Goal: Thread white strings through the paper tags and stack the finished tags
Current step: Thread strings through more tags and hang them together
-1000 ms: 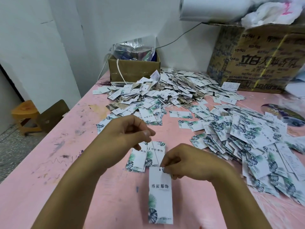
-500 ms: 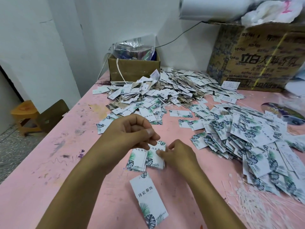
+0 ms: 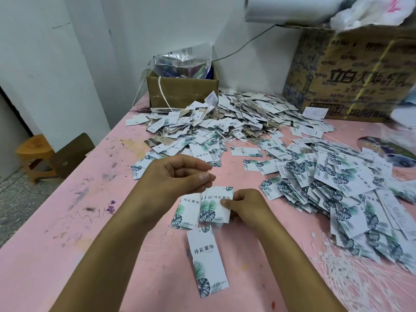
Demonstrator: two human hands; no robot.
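Observation:
My left hand [image 3: 180,176] hovers over the pink table [image 3: 101,221], thumb and forefinger pinching a thin white string [image 3: 200,200] that runs down toward the table. Just below it, my right hand [image 3: 245,208] holds the edge of a small stack of leaf-printed paper tags [image 3: 211,208], thumb on the top tag. One long tag [image 3: 207,262] lies flat on the table in front of that stack, between my forearms.
A big heap of loose leaf-printed tags [image 3: 337,188] spreads to the right, another tag heap [image 3: 225,122] lies at the back. White strings [image 3: 360,278] lie at the lower right. A small cardboard box [image 3: 182,91] and a large one [image 3: 351,75] stand against the wall. A stool [image 3: 33,152] stands beyond the table's left edge.
The long tag that hung from the string between my hands now lies on the table. My right hand let go of it and moved forward onto the small stack.

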